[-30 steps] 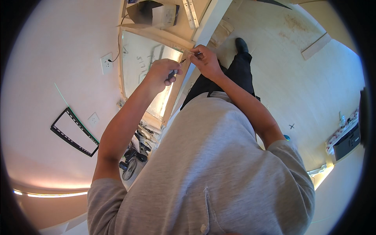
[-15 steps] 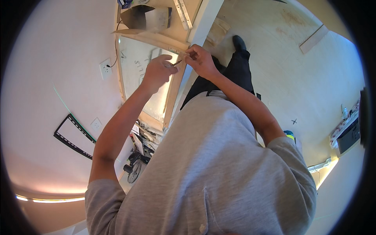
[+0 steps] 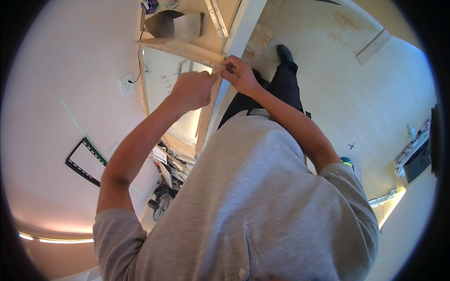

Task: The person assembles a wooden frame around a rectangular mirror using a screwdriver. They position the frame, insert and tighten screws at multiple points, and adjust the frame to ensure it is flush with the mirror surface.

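My left hand (image 3: pixel 194 89) is closed in a fist over the glass-topped panel (image 3: pixel 161 72), its knuckles near the panel's wooden frame (image 3: pixel 208 107). Whatever it holds is hidden behind the fingers. Just to its right, my right hand (image 3: pixel 240 76) has thumb and forefinger pinched together at the frame's corner, by the white edge (image 3: pixel 242 30). What sits in that pinch is too small to name. The two hands are close together, a narrow gap between them.
Beyond the panel are an open cardboard box (image 3: pixel 187 25) and a metal hinge-like strip (image 3: pixel 217 18) on wood. A cable runs to a wall socket (image 3: pixel 127 84). A black slotted bracket (image 3: pixel 84 161) is at left. Tools (image 3: pixel 162 199) lie below the panel; a board (image 3: pixel 373 47) lies at right.
My left hand has turned over and its fingers have curled in, hiding a slim dark-tipped stick seen between them before. My right hand stays nearly in place.
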Available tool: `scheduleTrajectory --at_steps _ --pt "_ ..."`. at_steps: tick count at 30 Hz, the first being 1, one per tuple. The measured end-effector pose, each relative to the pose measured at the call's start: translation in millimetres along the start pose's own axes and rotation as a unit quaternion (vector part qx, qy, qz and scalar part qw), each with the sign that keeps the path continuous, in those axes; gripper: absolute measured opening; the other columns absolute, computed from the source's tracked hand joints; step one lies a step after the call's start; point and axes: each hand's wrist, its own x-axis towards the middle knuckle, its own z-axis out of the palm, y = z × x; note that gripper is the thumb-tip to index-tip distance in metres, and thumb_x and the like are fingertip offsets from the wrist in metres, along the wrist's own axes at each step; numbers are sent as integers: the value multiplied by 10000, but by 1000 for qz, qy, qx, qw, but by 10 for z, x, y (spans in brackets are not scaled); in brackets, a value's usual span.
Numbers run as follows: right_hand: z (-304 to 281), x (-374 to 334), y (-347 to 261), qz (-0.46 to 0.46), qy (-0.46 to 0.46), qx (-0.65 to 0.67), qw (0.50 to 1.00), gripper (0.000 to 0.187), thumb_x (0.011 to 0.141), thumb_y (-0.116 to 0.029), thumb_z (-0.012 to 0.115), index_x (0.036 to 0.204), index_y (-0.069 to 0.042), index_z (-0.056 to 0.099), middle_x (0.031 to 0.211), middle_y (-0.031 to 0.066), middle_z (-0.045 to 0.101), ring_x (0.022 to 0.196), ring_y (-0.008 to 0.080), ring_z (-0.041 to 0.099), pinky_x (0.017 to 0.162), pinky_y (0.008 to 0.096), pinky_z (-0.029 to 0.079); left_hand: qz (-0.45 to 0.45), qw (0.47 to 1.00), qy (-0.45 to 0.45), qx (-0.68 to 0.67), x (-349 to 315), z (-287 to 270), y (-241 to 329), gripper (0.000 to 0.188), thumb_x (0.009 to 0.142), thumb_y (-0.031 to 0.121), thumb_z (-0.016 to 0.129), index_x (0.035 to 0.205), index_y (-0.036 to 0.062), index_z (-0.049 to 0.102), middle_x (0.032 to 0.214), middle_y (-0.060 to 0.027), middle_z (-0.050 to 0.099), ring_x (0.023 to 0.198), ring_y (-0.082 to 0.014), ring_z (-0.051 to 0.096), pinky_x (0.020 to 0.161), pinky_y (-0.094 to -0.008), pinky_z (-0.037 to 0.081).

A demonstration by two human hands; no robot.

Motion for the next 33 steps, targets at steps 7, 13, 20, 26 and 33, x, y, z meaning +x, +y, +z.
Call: scheduleTrajectory --at_steps 7,13,20,26,33 --pt "-33 44 -19 17 -20 2 1000 205 912 -105 713 1042 10 603 858 32 632 772 71 598 694 250 496 -314 642 -10 -699 -40 188 -140 315 826 160 714 1084 -2 633 829 -96 648 506 -123 509 401 -283 346" --pt "-27 18 7 19 -31 26 999 186 929 -92 700 1047 9 597 858 8 617 783 52 583 692 231 478 -72 990 39 -112 44 121 -48 272 776 108 680 1027 13 633 899 -140 685 716 -274 679 611 -395 544" --pt "-25 51 -5 41 -12 24 999 217 866 -138 748 973 9 629 793 49 644 735 104 617 680 278 515 -59 991 43 -116 -57 84 9 296 820 99 658 1099 9 615 889 -119 679 635 -240 655 550 -359 531" --pt "-36 50 27 36 -10 26 999 232 853 -138 754 988 7 633 795 54 648 725 108 615 674 281 516 -344 632 2 -695 27 162 -81 252 844 102 654 1055 -19 589 839 -97 652 480 -120 500 412 -243 369" --pt "-33 21 78 21 -7 9 1000 242 850 -145 754 1004 3 639 786 49 648 716 109 608 668 281 511 23 996 3 84 -59 158 17 311 798 161 729 1068 37 635 894 -141 692 717 -284 684 613 -408 549"
